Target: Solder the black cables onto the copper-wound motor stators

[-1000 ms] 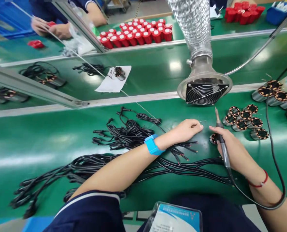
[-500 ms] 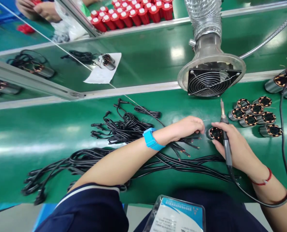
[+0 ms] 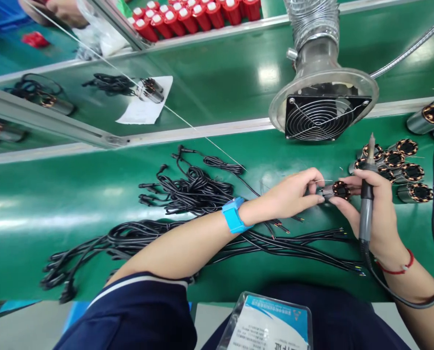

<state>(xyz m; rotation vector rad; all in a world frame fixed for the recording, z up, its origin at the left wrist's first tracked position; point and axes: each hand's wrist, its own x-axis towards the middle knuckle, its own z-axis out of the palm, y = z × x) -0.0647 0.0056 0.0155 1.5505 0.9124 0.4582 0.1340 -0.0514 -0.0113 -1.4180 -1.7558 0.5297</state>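
Small motor stator (image 3: pixel 339 190): lifted off green table (image 3: pixel 74 209), pinched between fingertips of both hands. Left hand (image 3: pixel 293 194): fingers closed on its left end, thin wire at fingertips. Right hand (image 3: pixel 375 214): fingertips grip its right side, soldering iron (image 3: pixel 366 194) clasped in same hand, tip pointing up. More stators (image 3: pixel 403 165) just beyond right hand. Black cable bundles (image 3: pixel 195 194) left of and beneath left wrist. Extraction fan (image 3: pixel 322 116) beyond both hands.

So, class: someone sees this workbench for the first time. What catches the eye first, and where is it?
At centre right, the left hand and right hand hold a small copper-wound coil between them, the right also gripping a soldering iron. Just beyond sits a round fume fan on a silver duct. Black cables sprawl over the green bench to the left.
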